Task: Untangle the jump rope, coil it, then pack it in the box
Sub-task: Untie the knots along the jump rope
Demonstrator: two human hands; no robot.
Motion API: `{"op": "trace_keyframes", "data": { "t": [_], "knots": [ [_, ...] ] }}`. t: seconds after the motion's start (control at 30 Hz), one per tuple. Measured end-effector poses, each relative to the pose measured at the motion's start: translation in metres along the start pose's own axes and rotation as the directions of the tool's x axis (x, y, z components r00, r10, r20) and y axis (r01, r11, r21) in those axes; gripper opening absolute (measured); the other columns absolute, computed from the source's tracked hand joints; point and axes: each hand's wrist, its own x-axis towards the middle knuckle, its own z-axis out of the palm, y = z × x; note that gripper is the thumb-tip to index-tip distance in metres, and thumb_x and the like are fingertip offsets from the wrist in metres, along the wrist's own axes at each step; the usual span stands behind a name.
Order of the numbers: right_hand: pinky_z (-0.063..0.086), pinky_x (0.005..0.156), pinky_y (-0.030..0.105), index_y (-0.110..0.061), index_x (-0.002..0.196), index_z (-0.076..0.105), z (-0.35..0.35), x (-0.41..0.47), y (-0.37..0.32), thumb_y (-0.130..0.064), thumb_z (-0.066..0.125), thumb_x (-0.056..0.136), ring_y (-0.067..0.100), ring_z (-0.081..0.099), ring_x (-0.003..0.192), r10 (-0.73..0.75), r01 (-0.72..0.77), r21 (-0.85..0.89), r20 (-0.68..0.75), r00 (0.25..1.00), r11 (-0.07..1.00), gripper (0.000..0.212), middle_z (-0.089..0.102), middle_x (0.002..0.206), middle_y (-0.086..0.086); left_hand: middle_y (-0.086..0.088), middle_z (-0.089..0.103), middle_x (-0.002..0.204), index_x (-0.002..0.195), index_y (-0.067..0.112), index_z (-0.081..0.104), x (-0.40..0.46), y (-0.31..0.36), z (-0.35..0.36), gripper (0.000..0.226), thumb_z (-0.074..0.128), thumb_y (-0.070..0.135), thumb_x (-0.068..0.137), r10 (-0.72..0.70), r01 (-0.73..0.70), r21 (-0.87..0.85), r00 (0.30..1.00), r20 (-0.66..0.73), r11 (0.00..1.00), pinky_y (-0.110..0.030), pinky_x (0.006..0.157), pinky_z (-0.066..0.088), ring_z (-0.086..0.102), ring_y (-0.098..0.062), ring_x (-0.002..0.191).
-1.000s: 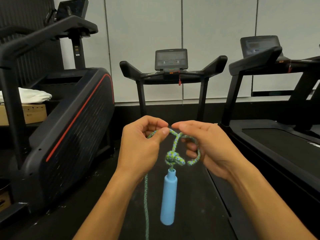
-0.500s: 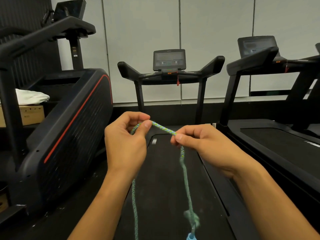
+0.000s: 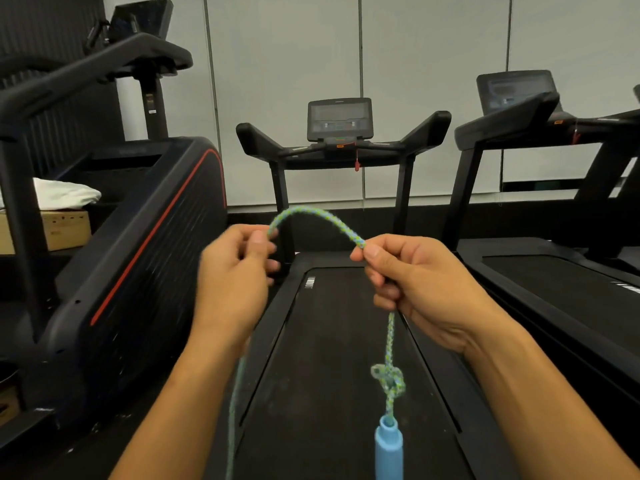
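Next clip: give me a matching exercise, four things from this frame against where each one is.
Things:
1. knot
2. blue handle
3. white towel
4. left hand

Places:
A. on the cardboard box at far left
B. pinching one end of the rope arch
C. just above the handle
D. hanging at the bottom edge

Pairs: 1-C, 2-D, 3-A, 4-B

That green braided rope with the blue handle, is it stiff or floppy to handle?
Probably a bit of both. Between the left hand and right hand the jump rope holds a smooth arch, so it likely has some spring. Below, it hangs straight under the blue handle, suggesting limpness. The knot stays bunched, so the braid seems grippy.
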Motion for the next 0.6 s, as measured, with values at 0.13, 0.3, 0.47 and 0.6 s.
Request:
{"op": "trace_keyframes", "data": {
  "t": [0.13,0.3,0.47,0.6],
  "knots": [
    [0.028,0.048,0.024,-0.004,0.089,0.07,0.012,0.003,0.005,-0.013,0.053,0.101,0.01,0.035,0.046,-0.063,0.055,-0.188,-0.036,0.997,0.981,0.023,0.052,0.057,0.001,-0.003,0.075,0.088,0.104,0.023,0.067,-0.017,0.005,0.014,0.024,0.044,0.032,0.104,0.014,-0.018,0.009,0.935,0.353,1.0,-0.028,0.069,0.055,0.071,-0.015,0.073],
    [0.03,0.048,0.029,-0.008,0.086,0.077,0.017,0.003,0.011,-0.014,0.063,0.095,0.014,0.038,0.048,-0.063,0.055,-0.227,-0.03,0.998,0.972,0.017,0.061,0.058,0.002,-0.002,0.075,0.082,0.095,0.031,0.07,-0.02,-0.003,0.017,0.014,0.069,0.042,0.087,0.088,-0.141,0.083,0.885,0.458,0.986,-0.042,0.07,0.056,0.07,-0.016,0.073],
    [0.04,0.049,0.023,-0.008,0.09,0.079,0.012,0.0,0.008,-0.017,0.069,0.089,0.012,0.043,0.049,0.012,-0.004,-0.176,0.044,0.999,0.984,0.014,0.067,0.064,0.008,0.004,0.069,0.065,0.08,0.027,0.073,-0.015,0.001,0.007,0.017,0.082,0.042,0.078,0.115,-0.205,0.206,0.918,0.379,0.957,-0.035,0.058,0.05,0.059,-0.008,0.057],
    [0.046,0.057,0.022,-0.007,0.087,0.075,0.004,0.002,0.01,-0.02,0.07,0.085,0.013,0.053,0.053,0.074,-0.069,-0.116,0.045,0.996,0.991,0.014,0.065,0.062,0.005,0.004,0.065,0.065,0.077,0.024,0.07,-0.012,0.004,0.002,0.012,0.078,0.029,0.084,0.218,-0.266,0.248,0.954,0.206,0.931,-0.032,0.059,0.049,0.057,-0.007,0.06]
  ]
}}
